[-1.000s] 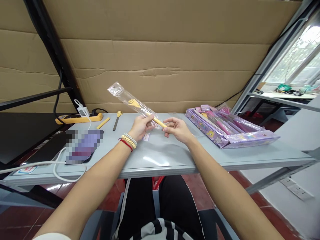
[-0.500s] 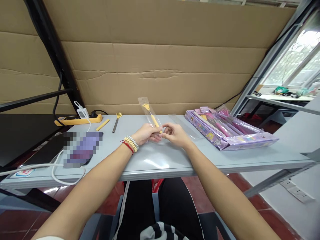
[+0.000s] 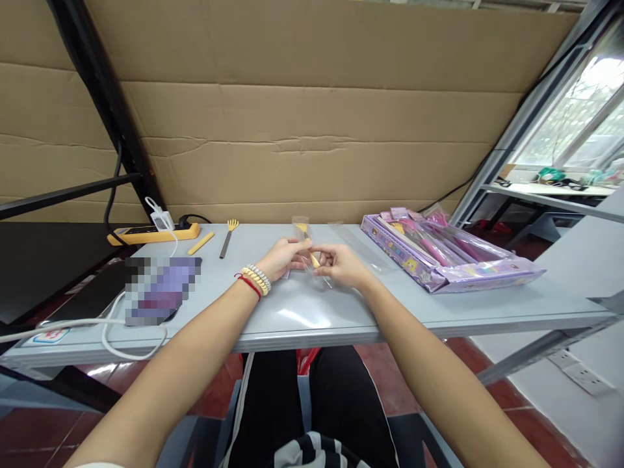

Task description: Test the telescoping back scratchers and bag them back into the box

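Note:
Over the middle of the table, a yellow back scratcher [image 3: 314, 260] with a small claw-shaped head sits in a clear plastic bag [image 3: 301, 221]. My left hand [image 3: 287, 258] is closed around the bag and the scratcher's middle. Thumb and fingers of my right hand [image 3: 340, 263] pinch the yellow handle end near the bag's mouth; exactly where bag and handle meet the fingers is hard to make out. To the left lies a second back scratcher [image 3: 226, 242] with a yellow claw and dark shaft, unbagged. Beside it is a short yellow stick [image 3: 201, 243].
A purple display box [image 3: 404, 260] holding several bagged pink and purple items stands at right. Next to it lies a flat clear bag [image 3: 363, 250]. At left are a yellow power strip [image 3: 188, 232], a blurred phone [image 3: 166, 289] and a white cable [image 3: 104, 331]. Cardboard [image 3: 312, 117] backs the table.
The bagged scratcher has come down and toward me, so less of it shows above my hands. My right fingers have shifted slightly onto its lower end.

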Available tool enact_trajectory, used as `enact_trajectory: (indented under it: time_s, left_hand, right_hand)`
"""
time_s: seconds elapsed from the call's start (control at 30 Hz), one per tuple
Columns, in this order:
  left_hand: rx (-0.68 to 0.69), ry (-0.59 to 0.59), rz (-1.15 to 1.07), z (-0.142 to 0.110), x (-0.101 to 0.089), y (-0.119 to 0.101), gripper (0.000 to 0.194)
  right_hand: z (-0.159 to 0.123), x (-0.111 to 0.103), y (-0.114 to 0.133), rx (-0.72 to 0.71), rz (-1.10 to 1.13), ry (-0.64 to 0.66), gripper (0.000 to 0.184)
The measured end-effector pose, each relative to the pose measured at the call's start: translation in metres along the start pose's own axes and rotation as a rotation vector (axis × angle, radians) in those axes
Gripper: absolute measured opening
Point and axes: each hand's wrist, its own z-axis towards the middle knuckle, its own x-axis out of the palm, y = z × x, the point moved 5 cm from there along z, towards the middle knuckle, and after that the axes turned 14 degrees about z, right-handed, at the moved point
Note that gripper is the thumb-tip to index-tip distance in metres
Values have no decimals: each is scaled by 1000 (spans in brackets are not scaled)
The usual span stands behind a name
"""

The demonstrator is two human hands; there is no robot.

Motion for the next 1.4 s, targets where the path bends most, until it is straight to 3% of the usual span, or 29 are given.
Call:
enact_trajectory:
  time_s: [0.13, 0.23, 0.5, 0.67, 0.83, 1.0, 1.2, 1.3, 1.4]
  left_hand:
    - [13, 61, -74, 2, 2, 1, 15]
    - [7, 55, -112, 1, 1, 0, 14]
    - [-10, 143, -112, -1, 7, 0, 9]
    - [-59, -48, -160, 0, 0, 1, 26]
    - [31, -189, -179, 3, -11, -6, 8]
    - [50, -307, -211, 8, -24, -7, 7]
    - [94, -246, -178, 8, -21, -8, 16]
    - [116, -194, -129, 5, -14, -9, 33]
    - [116, -147, -66, 2, -6, -7, 44]
  right_hand:
    - [-1, 2, 2, 5, 42, 18, 56]
    - [-1, 4, 4, -21, 83, 34, 59]
    - [-2, 8, 7, -61, 106, 54, 42]
    - [-1, 8, 8, -93, 85, 69, 42]
    - [-3, 6, 3, -14, 151, 91, 62]
    - [-4, 11, 6, -52, 110, 234, 50]
    - [-2, 3, 14, -209, -155, 11, 14]
    - [-2, 4, 19, -266, -119, 11, 19]
    - [-2, 4, 15, -189, -32, 11, 30]
